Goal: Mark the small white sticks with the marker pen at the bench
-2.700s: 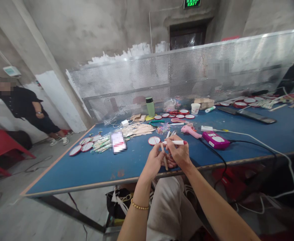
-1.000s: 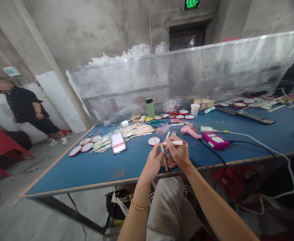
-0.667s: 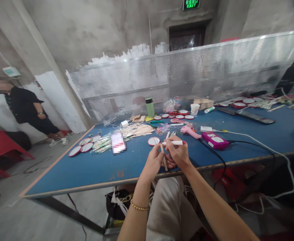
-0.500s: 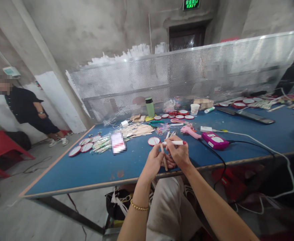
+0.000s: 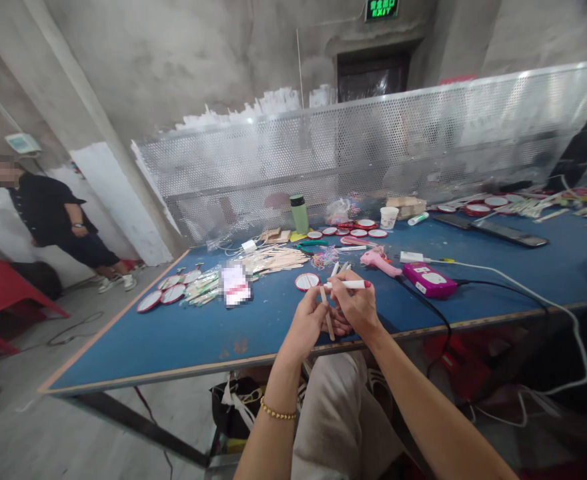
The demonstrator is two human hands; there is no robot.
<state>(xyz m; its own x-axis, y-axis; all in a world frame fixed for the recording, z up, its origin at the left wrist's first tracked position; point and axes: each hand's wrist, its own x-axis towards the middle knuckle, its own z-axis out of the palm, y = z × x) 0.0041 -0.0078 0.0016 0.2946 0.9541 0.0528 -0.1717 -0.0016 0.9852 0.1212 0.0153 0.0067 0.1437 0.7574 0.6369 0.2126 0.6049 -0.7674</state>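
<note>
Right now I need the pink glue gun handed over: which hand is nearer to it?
Right. The right hand, holding a marker, sits just below-left of the pink glue gun; the left hand is farther left.

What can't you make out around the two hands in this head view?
- Marker tip: hidden behind the right hand, so contact with the wooden stick is unclear.
- Stick's lower end: covered by the left hand.
- Any marks on the stick: too small.
- Packet on the table: blurred out.

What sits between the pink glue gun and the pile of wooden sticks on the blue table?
In the head view, a round white disc with a red rim and a tangle of coloured rubber bands lie between the pink glue gun and the pile of wooden sticks.
</note>
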